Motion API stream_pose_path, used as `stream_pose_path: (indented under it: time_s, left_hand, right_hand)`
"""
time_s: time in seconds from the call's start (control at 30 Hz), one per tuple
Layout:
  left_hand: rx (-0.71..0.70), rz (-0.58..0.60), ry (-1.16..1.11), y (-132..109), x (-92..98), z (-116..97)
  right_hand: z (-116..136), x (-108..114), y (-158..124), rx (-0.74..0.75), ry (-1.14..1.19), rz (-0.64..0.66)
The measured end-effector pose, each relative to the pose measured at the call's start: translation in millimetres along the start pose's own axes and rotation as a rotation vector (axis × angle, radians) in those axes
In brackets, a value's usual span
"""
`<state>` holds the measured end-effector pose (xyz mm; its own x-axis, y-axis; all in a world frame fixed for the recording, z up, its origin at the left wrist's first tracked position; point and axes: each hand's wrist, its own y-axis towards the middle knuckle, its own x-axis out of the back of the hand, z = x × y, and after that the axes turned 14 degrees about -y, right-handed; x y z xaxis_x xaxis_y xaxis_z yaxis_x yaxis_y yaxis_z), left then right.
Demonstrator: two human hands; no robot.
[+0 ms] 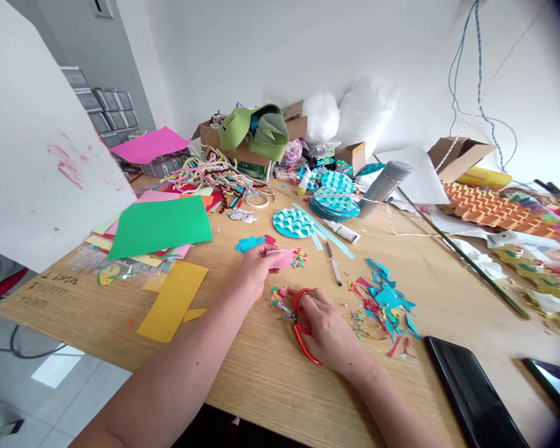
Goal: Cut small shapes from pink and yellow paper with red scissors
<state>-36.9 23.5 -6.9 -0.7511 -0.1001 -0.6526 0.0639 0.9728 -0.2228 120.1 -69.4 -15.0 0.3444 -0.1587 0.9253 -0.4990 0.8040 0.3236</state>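
My left hand [260, 266] pinches a small piece of pink paper [284, 257] above the table. Beyond its right end lies a patch of tiny coloured paper bits [299, 258]. My right hand [321, 320] is closed around red-handled scissors [303, 343], whose short blades point left, low over the wood. A second little heap of coloured paper bits [279, 297] sits by the scissors, near my right fingertips. Just behind my left hand are blue fish-shaped paper cutouts [249, 243] with a red one beside them. Blue and red paper scraps [387, 298] are strewn right of my right hand.
A green paper sheet [163, 227] tops a stack at left, with yellow paper [173, 302] nearer. A pen [333, 264], glue bottle [342, 231] and patterned blue disc [293, 223] lie ahead. At right are a black phone [471, 389] and a long green stick [466, 261].
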Motion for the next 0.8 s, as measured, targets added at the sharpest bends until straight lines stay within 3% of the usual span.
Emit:
stream_pose_path:
  time_s: [0.8]
  left_hand:
    - [-0.041,0.007,0.045,2,2.0,0]
  right_hand:
    - [10,4,7,0.033,-0.005,0.040]
